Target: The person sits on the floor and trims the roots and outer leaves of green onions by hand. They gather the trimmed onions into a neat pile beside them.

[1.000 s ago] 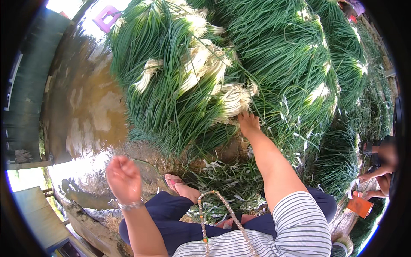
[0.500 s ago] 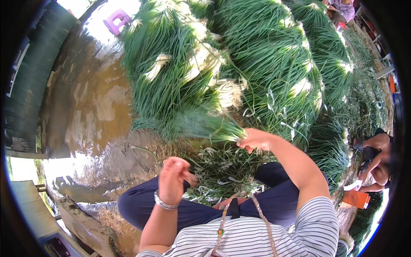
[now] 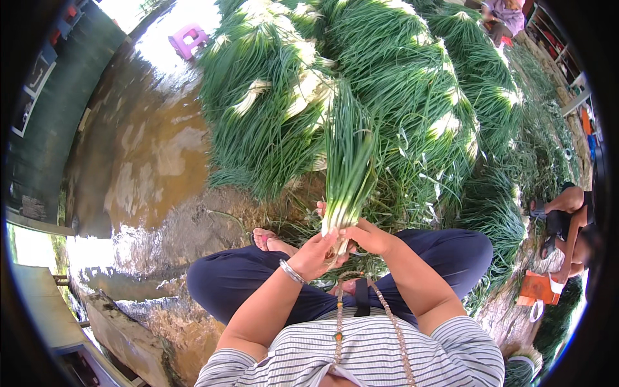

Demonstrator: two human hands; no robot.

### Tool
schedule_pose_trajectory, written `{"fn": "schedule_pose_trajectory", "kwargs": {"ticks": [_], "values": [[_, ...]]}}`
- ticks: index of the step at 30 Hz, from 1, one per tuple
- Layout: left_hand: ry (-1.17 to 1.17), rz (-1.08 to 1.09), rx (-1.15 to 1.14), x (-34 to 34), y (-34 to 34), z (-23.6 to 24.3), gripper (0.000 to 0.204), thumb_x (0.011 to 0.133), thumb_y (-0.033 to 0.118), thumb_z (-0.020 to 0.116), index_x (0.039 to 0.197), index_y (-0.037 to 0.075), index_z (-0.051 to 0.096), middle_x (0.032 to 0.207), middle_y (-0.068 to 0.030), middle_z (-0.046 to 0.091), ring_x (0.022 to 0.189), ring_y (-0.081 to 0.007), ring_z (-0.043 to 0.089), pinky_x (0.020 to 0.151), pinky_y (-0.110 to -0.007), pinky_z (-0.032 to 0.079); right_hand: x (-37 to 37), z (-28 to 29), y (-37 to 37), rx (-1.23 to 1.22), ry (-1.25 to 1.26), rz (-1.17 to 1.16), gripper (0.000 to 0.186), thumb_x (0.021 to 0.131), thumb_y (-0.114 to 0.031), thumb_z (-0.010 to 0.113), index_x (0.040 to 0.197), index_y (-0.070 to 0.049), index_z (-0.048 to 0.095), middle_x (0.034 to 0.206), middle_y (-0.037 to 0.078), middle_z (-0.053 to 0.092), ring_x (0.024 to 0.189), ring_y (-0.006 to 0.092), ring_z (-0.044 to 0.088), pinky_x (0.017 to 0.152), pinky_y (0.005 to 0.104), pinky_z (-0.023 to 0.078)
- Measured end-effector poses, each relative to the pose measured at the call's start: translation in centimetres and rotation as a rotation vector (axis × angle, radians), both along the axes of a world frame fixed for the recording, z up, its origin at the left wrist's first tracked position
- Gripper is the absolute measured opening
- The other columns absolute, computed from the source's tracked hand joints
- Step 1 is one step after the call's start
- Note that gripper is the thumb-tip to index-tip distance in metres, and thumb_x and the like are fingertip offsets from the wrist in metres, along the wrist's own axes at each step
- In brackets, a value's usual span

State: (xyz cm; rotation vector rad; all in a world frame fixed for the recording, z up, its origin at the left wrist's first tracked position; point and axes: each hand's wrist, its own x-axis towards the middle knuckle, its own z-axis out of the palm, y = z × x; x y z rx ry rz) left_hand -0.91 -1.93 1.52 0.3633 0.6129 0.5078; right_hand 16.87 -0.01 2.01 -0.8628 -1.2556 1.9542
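A bunch of spring onions (image 3: pixel 350 164) stands in front of me, green leaves pointing away and white root ends toward my body. My left hand (image 3: pixel 317 250), with a bracelet at the wrist, is closed round the white ends from the left. From the right, my right hand (image 3: pixel 366 238) grips the same white ends, its thumb near the left thumb. Some fingertips show behind the stalks; the rest of the fingers are hidden. Just beyond the bunch lies a large heap of spring onions (image 3: pixel 271 109), its white ends showing in clumps.
More rows of spring onions (image 3: pixel 387 77) stretch away to the right. A pink stool (image 3: pixel 188 41) stands on the wet floor (image 3: pixel 155 148) at far left. At right, a person (image 3: pixel 567 238) sits beside an orange box (image 3: pixel 539 287); another person (image 3: pixel 506 16) is at the far right.
The bunch has swung from pointing left to pointing away from me and come closer. My left hand, empty before, has joined the right on its white ends.
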Motion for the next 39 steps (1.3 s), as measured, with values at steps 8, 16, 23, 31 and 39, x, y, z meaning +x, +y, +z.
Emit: {"fn": "schedule_pose_trajectory", "kwargs": {"ticks": [8,16,23,31,39], "values": [[-0.008,0.127,0.176,0.3,-0.1,-0.1,0.03,0.096,0.023,0.05,0.119,0.004,0.054,0.103,-0.0095,0.064,0.082,-0.0128,0.057,0.074,-0.026,0.047,1.0,0.2,-0.2,-0.122,-0.061,-0.088,0.049,0.088,-0.026,0.054,0.129,0.0,0.047,0.11,0.007,0.06,0.092,0.013,0.057,0.081,0.0287,0.047],[0.309,0.406,0.44,0.4,0.2,-0.2,0.018,0.096,0.019,0.051,0.104,0.004,0.057,0.08,-0.0001,0.061,0.058,-0.0039,0.045,0.049,-0.019,0.036,-1.3,0.8,-0.7,0.404,-0.466,-0.512,0.024,0.09,-0.022,0.062,0.088,0.002,0.058,0.079,0.009,0.063,0.072,0.0194,0.059,0.06,0.0334,0.047],[0.43,0.488,0.394,0.7,0.6,0.0,0.019,0.094,0.02,0.055,0.105,0.004,0.055,0.076,0.0017,0.057,0.055,-0.003,0.044,0.046,-0.02,0.033,-1.1,3.3,-1.3,0.581,-0.595,-0.208,0.015,0.081,-0.011,0.062,0.072,-0.001,0.055,0.064,0.013,0.056,0.057,0.029,0.052,0.054,0.036,0.044],[0.259,0.323,0.213,0.5,0.9,1.5,0.023,0.096,0.024,0.053,0.11,0.007,0.052,0.07,0.0044,0.052,0.052,-0.0038,0.042,0.045,-0.019,0.032,-0.6,1.5,-1.6,0.811,-0.712,-0.288,0.017,0.08,-0.013,0.063,0.068,-0.002,0.057,0.06,0.012,0.055,0.051,0.0252,0.053,0.05,0.0342,0.042],[0.936,0.291,1.099,-0.2,1.1,-0.5,0.031,0.089,0.018,0.06,0.102,-0.005,0.046,0.077,-0.0235,0.062,0.069,-0.0433,0.06,0.057,-0.043,0.047,0.7,6.3,0.2,0.597,-0.475,-0.444,0.029,0.083,-0.012,0.067,0.109,-0.003,0.058,0.093,0.006,0.055,0.072,0.0128,0.052,0.06,0.0253,0.046]]}}
